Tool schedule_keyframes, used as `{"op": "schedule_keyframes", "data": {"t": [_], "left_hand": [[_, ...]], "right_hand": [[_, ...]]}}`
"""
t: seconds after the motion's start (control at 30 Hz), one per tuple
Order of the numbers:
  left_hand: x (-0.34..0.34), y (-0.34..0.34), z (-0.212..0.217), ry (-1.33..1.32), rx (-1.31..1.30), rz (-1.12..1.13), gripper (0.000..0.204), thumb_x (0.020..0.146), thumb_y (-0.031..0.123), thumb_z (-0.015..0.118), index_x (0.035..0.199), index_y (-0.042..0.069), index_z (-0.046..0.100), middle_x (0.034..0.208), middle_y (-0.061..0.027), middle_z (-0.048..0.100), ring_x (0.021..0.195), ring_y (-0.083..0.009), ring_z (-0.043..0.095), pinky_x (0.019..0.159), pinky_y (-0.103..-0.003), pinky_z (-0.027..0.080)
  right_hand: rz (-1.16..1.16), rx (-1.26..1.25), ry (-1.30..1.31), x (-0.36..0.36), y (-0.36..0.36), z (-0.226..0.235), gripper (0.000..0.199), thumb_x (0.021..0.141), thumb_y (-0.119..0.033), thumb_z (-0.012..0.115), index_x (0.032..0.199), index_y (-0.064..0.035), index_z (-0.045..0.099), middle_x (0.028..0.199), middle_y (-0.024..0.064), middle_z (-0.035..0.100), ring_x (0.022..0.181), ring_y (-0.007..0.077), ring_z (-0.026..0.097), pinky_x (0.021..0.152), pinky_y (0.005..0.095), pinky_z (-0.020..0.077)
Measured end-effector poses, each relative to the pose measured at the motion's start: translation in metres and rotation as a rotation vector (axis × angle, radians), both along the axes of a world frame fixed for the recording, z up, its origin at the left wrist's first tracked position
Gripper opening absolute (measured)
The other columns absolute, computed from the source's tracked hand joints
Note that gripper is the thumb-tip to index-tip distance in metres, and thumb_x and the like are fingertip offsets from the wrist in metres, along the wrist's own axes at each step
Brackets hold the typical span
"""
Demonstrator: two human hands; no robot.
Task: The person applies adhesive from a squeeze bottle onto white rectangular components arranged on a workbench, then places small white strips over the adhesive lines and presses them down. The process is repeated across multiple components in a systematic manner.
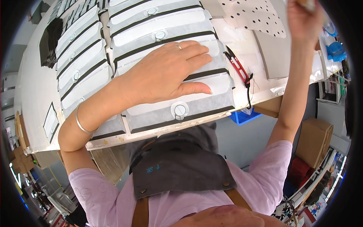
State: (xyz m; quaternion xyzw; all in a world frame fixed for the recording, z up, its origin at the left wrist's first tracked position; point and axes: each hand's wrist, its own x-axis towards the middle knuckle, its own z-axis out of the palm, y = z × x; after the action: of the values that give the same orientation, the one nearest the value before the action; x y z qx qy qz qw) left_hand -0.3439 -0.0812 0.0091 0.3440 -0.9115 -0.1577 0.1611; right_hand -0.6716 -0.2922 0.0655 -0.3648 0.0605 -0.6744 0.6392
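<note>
Overlapping white and grey flat pieces with black edging strips lie in rows on the table. The nearest piece (211, 101) carries a round white disc (180, 110) in a metal ring. My left hand (170, 70) rests palm down across the front pieces of the middle row, its fingers stretched out and the thumb apart. At the far right my right hand (305, 22) is raised and blurred, its fingers closed around something small, pale and brownish that I cannot make out. Red-handled thread snips (237, 65) lie just right of the row, beyond my left fingertips.
A second row of similar pieces (81, 64) runs along the left, beside a black sheet (51, 43). A dotted pale sheet (259, 15) and grey board (274, 56) lie at the right. Below the table edge are a blue bin (244, 118) and a cardboard box (314, 140).
</note>
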Motion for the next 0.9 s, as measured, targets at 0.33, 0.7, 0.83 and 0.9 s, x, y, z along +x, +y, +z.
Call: {"op": "schedule_keyframes", "data": {"t": [0.33,0.7,0.83,0.9], "left_hand": [[0.019,-0.053,-0.011,0.005,-0.080,0.133,0.057,0.099,0.043,0.064,0.133,-0.002,0.061,0.142,-0.0202,0.058,0.129,-0.0387,0.056,0.108,-0.045,0.047],[0.021,-0.055,-0.016,-0.009,-0.147,0.108,0.056,0.098,0.045,0.065,0.132,-0.001,0.062,0.140,-0.0183,0.058,0.125,-0.0383,0.058,0.105,-0.045,0.049],[0.021,-0.054,-0.015,-0.023,-0.145,0.116,0.057,0.098,0.045,0.065,0.132,0.000,0.062,0.141,-0.0186,0.058,0.126,-0.0384,0.057,0.106,-0.045,0.048],[0.020,-0.054,-0.014,-0.022,-0.132,0.114,0.057,0.098,0.045,0.065,0.132,0.000,0.062,0.142,-0.0188,0.057,0.127,-0.0385,0.057,0.106,-0.045,0.048]], "right_hand": [[-0.121,0.208,0.594,0.073,0.023,-0.077,0.042,0.100,-0.044,0.069,0.123,-0.0098,0.061,0.107,0.0059,0.072,0.092,0.0173,0.074,0.071,0.0293,0.0642],[-0.057,0.210,0.602,0.060,0.032,-0.090,0.047,0.103,-0.041,0.064,0.134,-0.0068,0.055,0.117,0.0087,0.070,0.099,0.0205,0.073,0.078,0.0355,0.0655],[-0.060,0.210,0.597,0.066,0.046,-0.085,0.049,0.103,-0.041,0.064,0.136,-0.0058,0.055,0.120,0.0095,0.070,0.101,0.0212,0.073,0.078,0.0374,0.0660],[-0.035,0.189,0.657,0.057,0.040,-0.089,0.050,0.103,-0.041,0.063,0.137,-0.0056,0.054,0.121,0.0097,0.070,0.101,0.0212,0.073,0.078,0.0380,0.0661]]}}
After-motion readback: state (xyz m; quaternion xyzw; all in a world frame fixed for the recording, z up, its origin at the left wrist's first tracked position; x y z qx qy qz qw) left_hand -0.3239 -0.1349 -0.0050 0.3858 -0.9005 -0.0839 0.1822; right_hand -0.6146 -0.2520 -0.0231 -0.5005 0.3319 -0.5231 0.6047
